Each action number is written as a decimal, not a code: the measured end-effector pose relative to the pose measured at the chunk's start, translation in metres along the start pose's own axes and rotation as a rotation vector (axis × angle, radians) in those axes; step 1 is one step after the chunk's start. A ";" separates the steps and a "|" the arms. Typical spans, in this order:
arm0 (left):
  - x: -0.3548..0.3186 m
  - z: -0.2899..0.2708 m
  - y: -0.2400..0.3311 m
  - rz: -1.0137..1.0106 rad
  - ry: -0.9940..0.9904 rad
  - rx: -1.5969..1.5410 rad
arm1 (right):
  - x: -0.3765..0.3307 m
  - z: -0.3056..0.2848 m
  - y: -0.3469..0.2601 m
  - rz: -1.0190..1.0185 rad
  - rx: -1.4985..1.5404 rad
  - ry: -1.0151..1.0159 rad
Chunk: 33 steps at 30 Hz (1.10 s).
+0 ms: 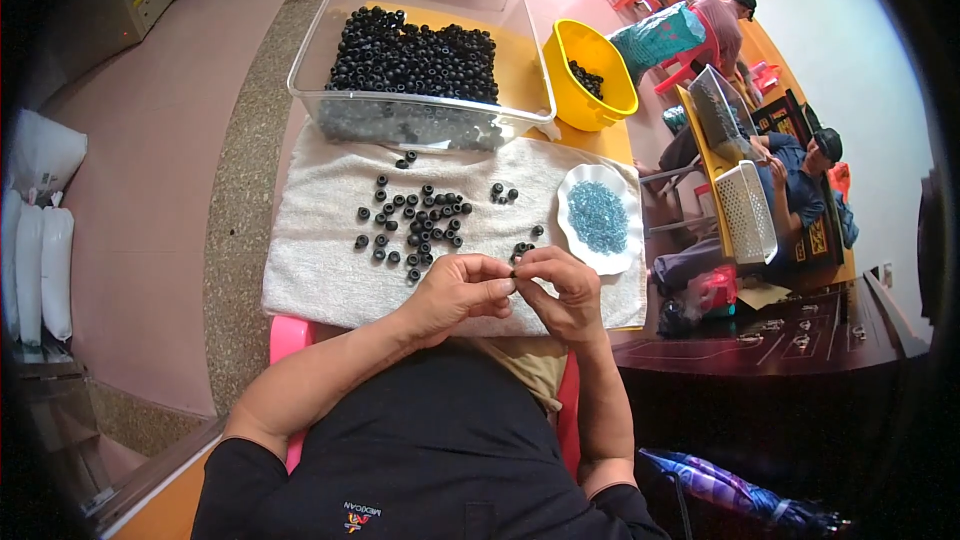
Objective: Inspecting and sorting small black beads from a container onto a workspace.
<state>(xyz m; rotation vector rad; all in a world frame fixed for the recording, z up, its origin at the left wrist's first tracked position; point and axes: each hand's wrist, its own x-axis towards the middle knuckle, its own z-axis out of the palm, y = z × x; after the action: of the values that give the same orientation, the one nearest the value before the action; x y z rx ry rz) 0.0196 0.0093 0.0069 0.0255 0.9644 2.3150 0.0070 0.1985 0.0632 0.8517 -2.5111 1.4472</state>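
Observation:
My left hand point(462, 290) and my right hand point(566, 292) meet at the fingertips over the front of a white towel point(320, 270). Both pinch a small dark piece point(513, 276), mostly hidden by the fingers. Just beyond my right fingertips lies a little group of black round parts point(522, 249) with holes in them. A larger scatter of the same parts point(427, 216) spreads ahead of my left hand. To the right, a white scalloped plate point(572, 232) bears many tiny clear bluish pieces point(600, 217).
A clear plastic bin point(420, 105) heaped with black parts stands behind the towel. Beside it, a yellow tub point(590, 118) has more inside. At right, a person point(800, 180) sits by a white basket point(745, 210); another person point(718, 25) is farther back. A folded umbrella point(740, 490) lies lower right.

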 end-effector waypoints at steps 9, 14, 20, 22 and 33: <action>0.003 -0.004 -0.005 0.062 -0.021 0.099 | 0.000 -0.006 0.001 0.001 -0.012 -0.087; 0.002 -0.001 -0.004 0.070 0.001 0.154 | -0.010 -0.007 0.013 0.146 0.135 -0.128; 0.003 -0.001 -0.003 0.083 -0.028 0.153 | -0.020 -0.016 0.027 0.394 0.464 -0.234; 0.004 -0.002 -0.004 0.095 -0.057 0.143 | -0.021 -0.015 0.027 0.390 0.476 -0.219; 0.004 -0.003 -0.001 0.110 -0.043 0.216 | -0.019 -0.013 0.020 0.406 0.343 -0.189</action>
<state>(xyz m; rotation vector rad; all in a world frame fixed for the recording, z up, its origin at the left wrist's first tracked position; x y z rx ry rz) 0.0168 0.0103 0.0032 0.2219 1.2140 2.2876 0.0103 0.2253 0.0478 0.5578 -2.7354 2.0590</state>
